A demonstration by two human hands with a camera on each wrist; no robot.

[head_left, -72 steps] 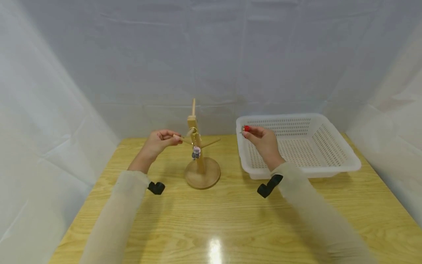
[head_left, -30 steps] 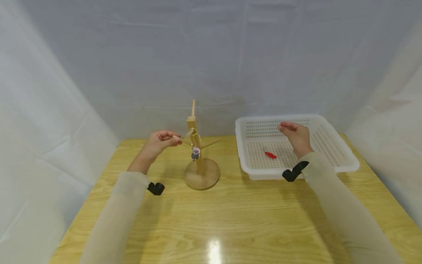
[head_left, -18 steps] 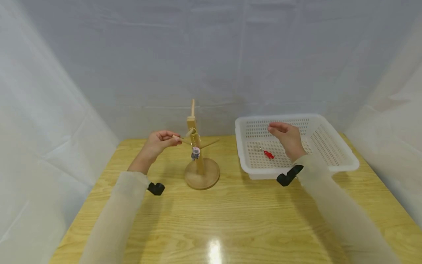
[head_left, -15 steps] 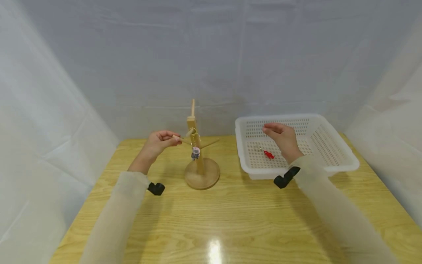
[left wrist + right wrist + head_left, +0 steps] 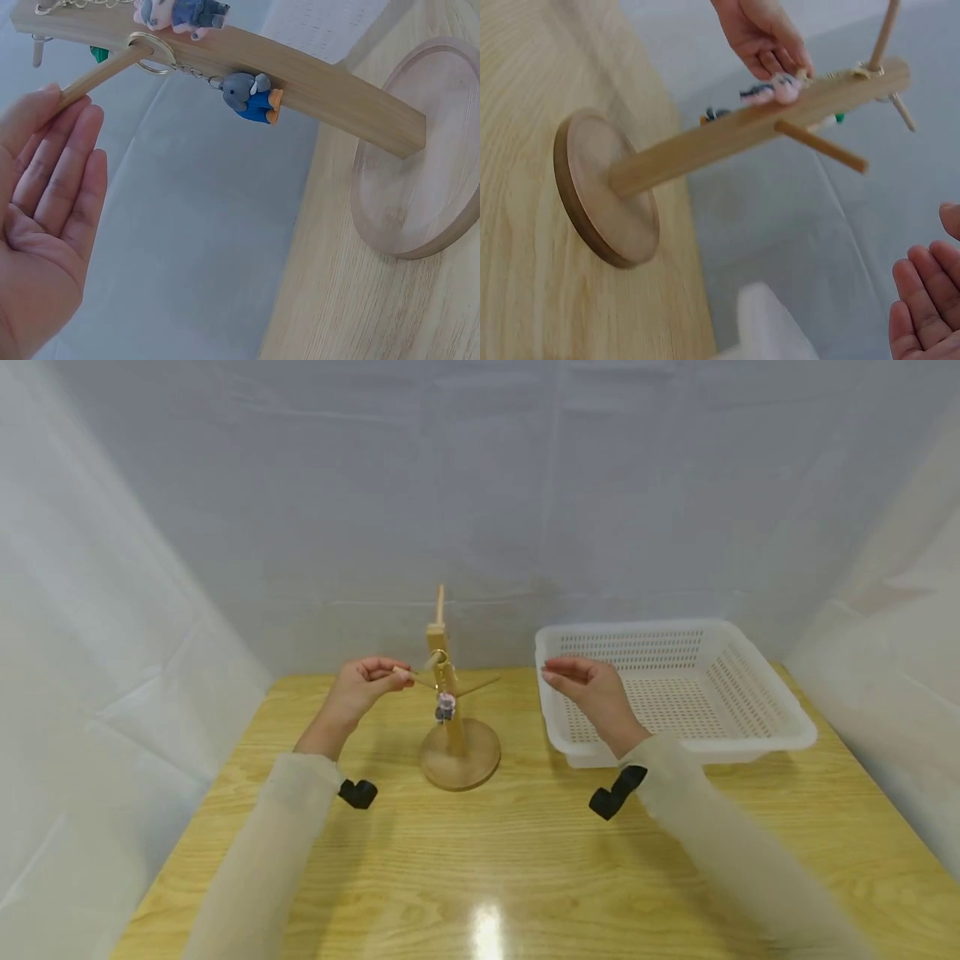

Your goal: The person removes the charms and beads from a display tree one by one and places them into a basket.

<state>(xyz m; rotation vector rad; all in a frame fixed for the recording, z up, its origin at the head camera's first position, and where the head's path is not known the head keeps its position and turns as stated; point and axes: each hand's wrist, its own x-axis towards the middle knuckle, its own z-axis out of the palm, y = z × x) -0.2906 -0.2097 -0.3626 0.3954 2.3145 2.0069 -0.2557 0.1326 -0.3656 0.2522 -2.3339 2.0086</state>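
Note:
My left hand (image 5: 360, 689) pinches the end of a wooden peg (image 5: 101, 73) on a wooden peg stand (image 5: 461, 758), between thumb and index finger. On that peg hangs the ring of a grey elephant keychain (image 5: 251, 96) in blue clothes. A pink figure keychain (image 5: 180, 16) in denim-blue clothes hangs from the stand as well. My right hand (image 5: 596, 697) hovers by the left rim of a white plastic basket (image 5: 555, 727). Its thumb stands apart from the fingers (image 5: 930, 289), with nothing between them. The red figure keychain seen earlier in the basket is hidden behind this hand.
More pegs, such as a bare one (image 5: 821, 146), stick out from the stand on several sides. A green charm (image 5: 99, 54) shows past the post. The stand and basket are on a wood-grain table (image 5: 450, 860), with white sheeting (image 5: 480, 485) behind and at both sides.
My right hand let go of the red keychain, which then lay in the basket. Over the basket, the hand has since moved left to the near rim. My left hand has stayed on the peg.

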